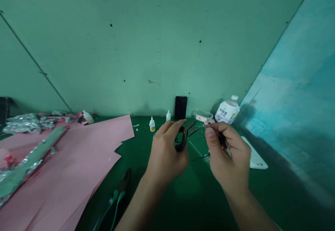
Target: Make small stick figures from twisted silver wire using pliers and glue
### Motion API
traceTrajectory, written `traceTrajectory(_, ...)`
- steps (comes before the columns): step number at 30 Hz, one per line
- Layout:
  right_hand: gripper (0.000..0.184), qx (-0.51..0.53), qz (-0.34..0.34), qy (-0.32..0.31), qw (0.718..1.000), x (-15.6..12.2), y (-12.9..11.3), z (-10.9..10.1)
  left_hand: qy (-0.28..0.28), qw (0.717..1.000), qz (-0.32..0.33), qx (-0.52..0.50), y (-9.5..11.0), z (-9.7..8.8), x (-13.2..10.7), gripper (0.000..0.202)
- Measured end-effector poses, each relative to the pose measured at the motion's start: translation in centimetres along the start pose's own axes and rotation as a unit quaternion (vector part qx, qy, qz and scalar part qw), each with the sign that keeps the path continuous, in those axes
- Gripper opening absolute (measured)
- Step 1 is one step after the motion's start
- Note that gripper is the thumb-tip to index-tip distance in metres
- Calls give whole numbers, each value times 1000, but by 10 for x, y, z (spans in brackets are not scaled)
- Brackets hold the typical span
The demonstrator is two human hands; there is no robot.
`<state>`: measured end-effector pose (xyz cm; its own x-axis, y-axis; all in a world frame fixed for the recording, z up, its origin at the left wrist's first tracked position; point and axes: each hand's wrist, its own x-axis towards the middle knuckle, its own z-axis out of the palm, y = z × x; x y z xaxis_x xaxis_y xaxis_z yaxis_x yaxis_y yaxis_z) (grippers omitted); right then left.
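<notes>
My left hand (167, 150) is closed round the dark handles of a pair of small scissors (184, 136), whose blades point up and to the right. My right hand (226, 154) is pinched shut on a thin metal piece (227, 149) that I cannot make out clearly; a thin wire runs down from near the fingers. The two hands are close together above the green mat (183, 189), with the scissor blades reaching toward the fingertips of my right hand.
Pink paper sheets (78, 161) and crumpled foil (28, 123) cover the left. Pliers with green handles (117, 196) lie near me. Two small glue bottles (152, 124), a black phone (180, 107), a clear tub (202, 115), a white bottle (227, 110) and a white keypad-like object (255, 157) sit farther back and right.
</notes>
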<state>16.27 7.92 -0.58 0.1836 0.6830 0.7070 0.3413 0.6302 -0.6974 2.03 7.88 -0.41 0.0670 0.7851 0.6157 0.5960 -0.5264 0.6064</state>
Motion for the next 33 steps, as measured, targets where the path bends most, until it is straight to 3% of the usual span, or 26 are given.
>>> traceTrajectory(6, 16, 117, 122, -56, 984, 1, 1, -1, 40, 994, 28, 97, 0, -2, -3, 64)
traceTrajectory(10, 17, 170, 136, -68, 974, 0, 3, -1, 79, 983, 46, 157, 1, 0, -5, 61)
traceTrajectory(17, 5, 14, 1, -49, 999, 3, -4, -2, 74, 985, 38, 149, 2, 3, -5, 61)
traceTrajectory(24, 7, -87, -129, 5, 988, 4, -1, 0, 40, 993, 36, 106, 4, 1, -6, 59)
traceTrajectory(29, 11, -102, -176, 26, 979, 3, 2, 1, 12, 999, 28, 14, 4, 2, -6, 56)
traceTrajectory(33, 11, -108, -170, 30, 979, 3, 1, 1, 6, 1000, 28, -6, 4, 4, -6, 55)
